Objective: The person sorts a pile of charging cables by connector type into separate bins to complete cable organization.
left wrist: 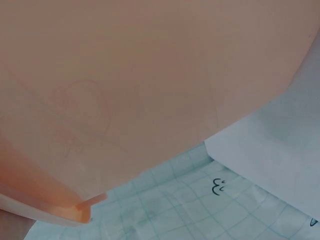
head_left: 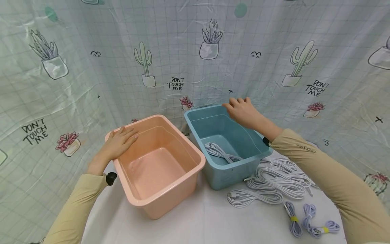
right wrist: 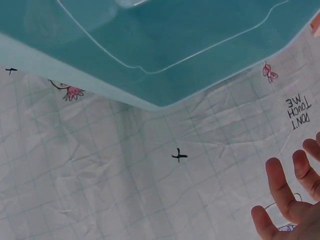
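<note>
My left hand (head_left: pixel 123 142) lies over the left rim of a peach plastic bin (head_left: pixel 170 200), its fingers stretched inward past the edge. In the left wrist view the bin's outer wall (left wrist: pixel 150 85) fills most of the picture. Above the far right corner of a blue plastic bin (head_left: pixel 234 167) I hold my right hand (head_left: pixel 242 112) in the air, with loosely bent fingers and nothing in them. The right wrist view shows those fingers (right wrist: pixel 280 187) apart from the blue wall. A bundled white cable (head_left: pixel 223 153) lies on the bottom of the blue bin.
Several coiled white cables (head_left: pixel 278 179) lie on the white table (head_left: pixel 219 220), right of the blue bin. Nearer the front right are small lilac cable bundles (head_left: pixel 309 213), some with yellow ties. A patterned curtain (head_left: pixel 182 51) hangs close behind both bins.
</note>
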`<state>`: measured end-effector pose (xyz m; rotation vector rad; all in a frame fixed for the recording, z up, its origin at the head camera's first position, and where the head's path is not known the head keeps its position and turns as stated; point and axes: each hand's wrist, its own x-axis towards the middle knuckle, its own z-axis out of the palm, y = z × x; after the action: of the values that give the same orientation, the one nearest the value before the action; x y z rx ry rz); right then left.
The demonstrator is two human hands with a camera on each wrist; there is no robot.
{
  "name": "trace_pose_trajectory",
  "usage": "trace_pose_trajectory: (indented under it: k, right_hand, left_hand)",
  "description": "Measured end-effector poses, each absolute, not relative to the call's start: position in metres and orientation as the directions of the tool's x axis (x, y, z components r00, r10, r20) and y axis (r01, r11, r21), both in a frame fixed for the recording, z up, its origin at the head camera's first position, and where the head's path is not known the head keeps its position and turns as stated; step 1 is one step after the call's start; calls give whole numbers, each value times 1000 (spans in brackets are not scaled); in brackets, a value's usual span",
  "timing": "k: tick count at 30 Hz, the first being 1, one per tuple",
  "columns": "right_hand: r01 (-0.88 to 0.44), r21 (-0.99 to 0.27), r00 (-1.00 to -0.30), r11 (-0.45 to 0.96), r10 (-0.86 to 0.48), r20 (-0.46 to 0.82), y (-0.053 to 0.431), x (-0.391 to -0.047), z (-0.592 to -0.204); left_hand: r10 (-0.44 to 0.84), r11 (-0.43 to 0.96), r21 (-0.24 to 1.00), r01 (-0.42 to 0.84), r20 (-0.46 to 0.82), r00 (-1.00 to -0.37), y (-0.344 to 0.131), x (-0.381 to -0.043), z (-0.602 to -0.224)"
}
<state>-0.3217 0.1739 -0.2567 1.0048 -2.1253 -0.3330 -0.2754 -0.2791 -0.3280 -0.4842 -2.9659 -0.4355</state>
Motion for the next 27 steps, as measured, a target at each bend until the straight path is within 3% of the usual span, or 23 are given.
trace_pose_trajectory:
  k: [19,27]
  right_hand:
    - [-583,436,-509,686,-726,463,204,-305,-256]
    - [-592,449,-448,669,-736,507,230,-295,-265]
  left_hand:
    - [297,907,264,328,150,-943,-278,-273,-328]
    - [295,907,265,327,155,-943,-278,-273,-328]
